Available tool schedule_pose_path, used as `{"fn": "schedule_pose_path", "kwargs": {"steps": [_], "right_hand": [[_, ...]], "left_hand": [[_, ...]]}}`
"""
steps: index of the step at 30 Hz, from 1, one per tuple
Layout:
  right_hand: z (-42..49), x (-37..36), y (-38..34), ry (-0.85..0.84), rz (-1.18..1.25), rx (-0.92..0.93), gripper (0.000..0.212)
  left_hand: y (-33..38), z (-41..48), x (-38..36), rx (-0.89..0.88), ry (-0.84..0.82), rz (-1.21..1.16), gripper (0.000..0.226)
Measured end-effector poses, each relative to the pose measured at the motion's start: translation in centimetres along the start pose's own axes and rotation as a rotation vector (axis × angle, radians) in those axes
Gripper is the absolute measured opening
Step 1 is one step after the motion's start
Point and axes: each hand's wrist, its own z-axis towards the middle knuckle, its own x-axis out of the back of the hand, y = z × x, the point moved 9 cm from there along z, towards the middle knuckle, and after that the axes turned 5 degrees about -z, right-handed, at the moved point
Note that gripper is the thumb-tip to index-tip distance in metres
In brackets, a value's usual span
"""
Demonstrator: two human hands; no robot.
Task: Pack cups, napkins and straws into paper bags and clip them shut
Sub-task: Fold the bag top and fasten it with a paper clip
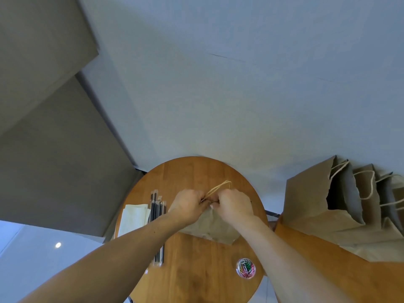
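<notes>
While the top of the bag (213,226) is pinched from both sides, the left hand (188,204) and the right hand (235,205) are held close together at the middle of the tabletop (196,281), fingers curled on the folded paper edge. The handles (218,188) are seen poking out on the far side of the hands. Whether a clip is already held between the fingers cannot be told, since the fingertips are hidden.

This bag is judged to be at the closing step: its mouth is gathered, so it is taken to be filled, though its contents cannot be seen. No cups are visible anywhere.

Much appears to be left. A stack of napkins (133,217) lies at the left edge, and wrapped straws (156,206) lie just beside it, between the napkins and the bag. A small clear tub of coloured clips (246,267) stands near, to the right, apart from the bag. Well to the right, on a separate wooden surface (328,270), several open bags (310,200) lean together with mouths unclipped; whether they are filled cannot be told.
</notes>
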Motion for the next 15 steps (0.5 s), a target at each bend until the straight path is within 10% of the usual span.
{"fn": "schedule_pose_path", "kwargs": {"steps": [9, 12, 15], "right_hand": [[-4.4, 3.2, -0.1, 0.441, 0.229, 0.257, 0.011], [-7.1, 3.5, 3.0, 0.613, 0.301, 0.238, 0.020], [-7.0, 0.5, 8.0, 0.434, 0.385, -0.035, 0.064]], "left_hand": [[-0.3, -0.1, 1.8, -0.044, 0.017, -0.004, 0.013], [-3.1, -0.8, 2.7, 0.001, 0.063, -0.001, 0.057], [-7.0, -1.9, 2.5, 0.143, 0.060, -0.116, 0.082]]}}
